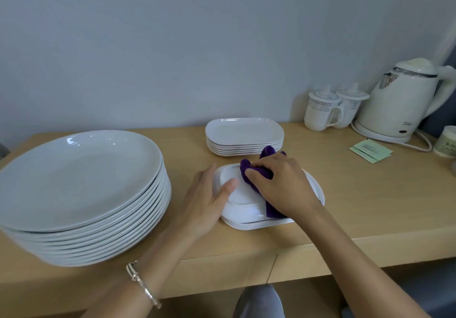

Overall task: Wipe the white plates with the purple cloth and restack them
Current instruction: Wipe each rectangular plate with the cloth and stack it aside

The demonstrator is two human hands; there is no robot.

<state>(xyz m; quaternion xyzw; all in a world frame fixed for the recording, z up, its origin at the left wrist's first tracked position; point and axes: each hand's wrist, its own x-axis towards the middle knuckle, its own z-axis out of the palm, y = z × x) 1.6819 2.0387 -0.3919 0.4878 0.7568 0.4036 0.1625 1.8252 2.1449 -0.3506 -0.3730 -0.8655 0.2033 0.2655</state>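
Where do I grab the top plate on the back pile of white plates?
Take the top white rounded-rectangle plate by the raised rim at its left short end, coming from the left. It lies flat and its lip flares past the plate below, which probably gives you an edge to hook under.

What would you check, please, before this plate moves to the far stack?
1. Is the left hand holding the rim of the plate? ok.
2. Is the right hand gripping the cloth? ok.
3. Is the cloth pressed onto the plate? ok.
4. Has the plate been wiped all over? cannot tell.
5. Is the top of the far stack free? ok.
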